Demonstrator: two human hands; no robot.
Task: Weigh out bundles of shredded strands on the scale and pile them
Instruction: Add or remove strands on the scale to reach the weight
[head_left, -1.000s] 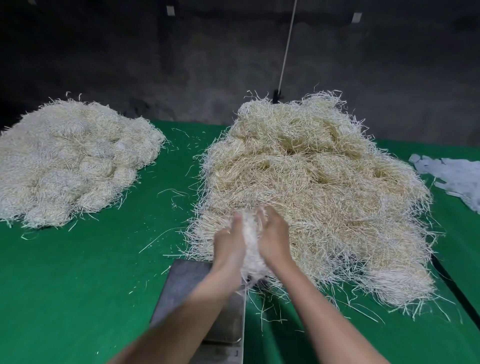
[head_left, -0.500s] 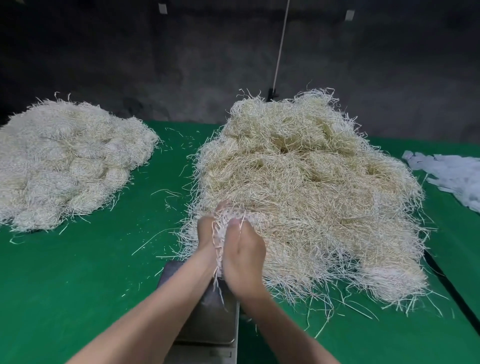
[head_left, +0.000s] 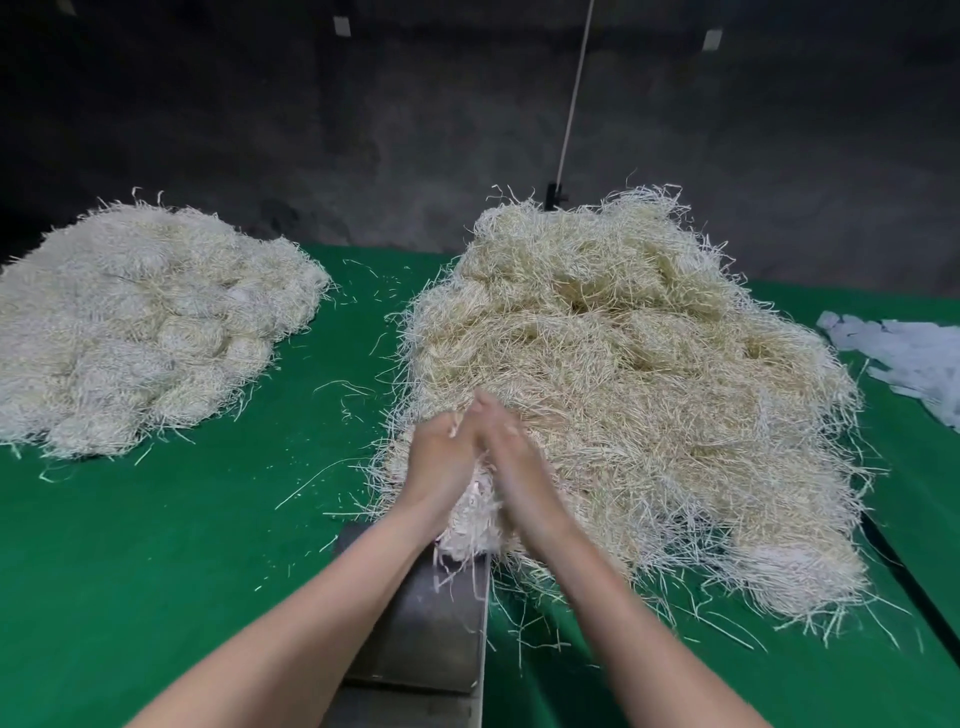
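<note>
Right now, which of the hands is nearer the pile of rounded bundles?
Left. The left hand sits on the side facing the bundle pile; the right hand lies beyond it, toward the loose heap.

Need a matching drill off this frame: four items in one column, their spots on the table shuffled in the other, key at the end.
Items
1. scale
2. loose heap of strands
3. pile of bundles
4. white scraps

Places
A. far right edge of the green table
B. left side
C. bottom centre, nearest the camera
D. centre, just behind the scale

Pairs: 1-C, 2-D, 3-B, 4-A
</note>
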